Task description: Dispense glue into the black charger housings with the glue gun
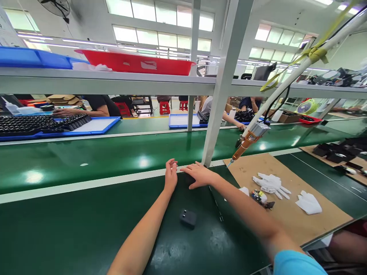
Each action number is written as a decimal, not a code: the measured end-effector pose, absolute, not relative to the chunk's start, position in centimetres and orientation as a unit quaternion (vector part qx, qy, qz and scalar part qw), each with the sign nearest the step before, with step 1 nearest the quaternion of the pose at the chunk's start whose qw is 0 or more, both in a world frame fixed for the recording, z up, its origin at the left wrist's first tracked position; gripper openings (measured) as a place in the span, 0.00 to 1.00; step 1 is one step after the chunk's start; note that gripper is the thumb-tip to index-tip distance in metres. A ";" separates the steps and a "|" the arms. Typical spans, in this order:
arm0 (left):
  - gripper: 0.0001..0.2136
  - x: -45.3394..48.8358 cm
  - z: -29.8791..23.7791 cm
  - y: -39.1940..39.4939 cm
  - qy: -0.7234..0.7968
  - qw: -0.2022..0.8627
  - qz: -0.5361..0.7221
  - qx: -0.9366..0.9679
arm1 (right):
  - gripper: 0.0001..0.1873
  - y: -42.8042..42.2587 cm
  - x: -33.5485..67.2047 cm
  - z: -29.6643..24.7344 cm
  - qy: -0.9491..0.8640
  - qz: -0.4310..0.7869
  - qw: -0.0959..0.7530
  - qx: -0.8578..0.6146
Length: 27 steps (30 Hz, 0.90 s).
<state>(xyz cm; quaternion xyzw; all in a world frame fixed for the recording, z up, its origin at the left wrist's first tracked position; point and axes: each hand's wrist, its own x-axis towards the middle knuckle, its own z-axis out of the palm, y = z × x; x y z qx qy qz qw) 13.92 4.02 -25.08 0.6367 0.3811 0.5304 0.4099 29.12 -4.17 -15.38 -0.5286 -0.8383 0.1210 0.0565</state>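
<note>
One black block (188, 218) on the green desk (71, 233), nearer the wearer than left hand (171, 176) and right hand (200, 175), touching neither. Step, my read: handling a dark item (187, 179) at the desk's far side. Left grip: half-curled, nothing seen in it. Right grip: palm down, thumb spread, over the dark item; can't tell if it has hold. Next move probably calls for a right-hand pinch, left steadying. Edges: pale strip (86, 188) at the left fingertips, grey post (222, 91) close beyond the right hand. Orange driver (246, 145) hangs over the brown board (323, 225), tight there. Open room: desk left of the left hand.
</note>
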 end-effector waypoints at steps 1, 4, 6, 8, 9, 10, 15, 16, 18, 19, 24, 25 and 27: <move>0.18 13.9 -25.0 3.8 0.367 0.413 0.518 0.653 | 0.45 -4.8 29.9 -15.3 -0.830 0.143 0.100 -0.530; 0.21 13.8 -24.7 3.3 0.314 0.420 0.475 0.706 | 0.44 -6.2 32.6 -15.9 -0.766 0.227 0.268 -0.539; 0.26 13.7 -24.4 2.9 0.274 0.408 0.433 0.756 | 0.42 -6.6 34.2 -17.0 -0.716 0.255 0.339 -0.554; 0.33 13.6 -24.2 2.3 0.248 0.371 0.379 0.811 | 0.41 -6.4 35.2 -18.6 -0.689 0.268 0.371 -0.562; 0.36 13.7 -24.1 2.0 0.242 0.346 0.352 0.835 | 0.41 -6.2 35.6 -19.4 -0.683 0.278 0.378 -0.560; 0.39 13.7 -24.0 1.7 0.240 0.321 0.330 0.855 | 0.41 -6.0 35.9 -20.2 -0.678 0.294 0.382 -0.555; 0.40 14.2 -24.0 0.9 0.245 0.268 0.290 0.886 | 0.54 -5.2 37.3 -22.1 -0.681 0.387 0.354 -0.512; 0.39 14.3 -24.0 0.9 0.250 0.270 0.290 0.884 | 0.57 -5.2 37.5 -22.2 -0.681 0.406 0.346 -0.502; 0.38 14.4 -24.0 1.0 0.263 0.281 0.287 0.877 | 0.60 -5.3 37.9 -22.1 -0.670 0.450 0.337 -0.484; 0.38 14.4 -24.0 1.0 0.270 0.287 0.284 0.874 | 0.61 -5.3 38.1 -22.1 -0.660 0.473 0.338 -0.476; 0.39 14.5 -23.8 1.2 0.272 0.313 0.298 0.860 | 0.58 -5.2 38.7 -22.4 -0.601 0.579 0.369 -0.409; 0.40 14.4 -23.7 1.2 0.270 0.319 0.301 0.857 | 0.56 -5.1 38.9 -22.5 -0.594 0.593 0.375 -0.393; 0.40 14.4 -23.7 1.2 0.272 0.332 0.294 0.854 | 0.51 -5.0 39.1 -22.6 -0.589 0.602 0.383 -0.380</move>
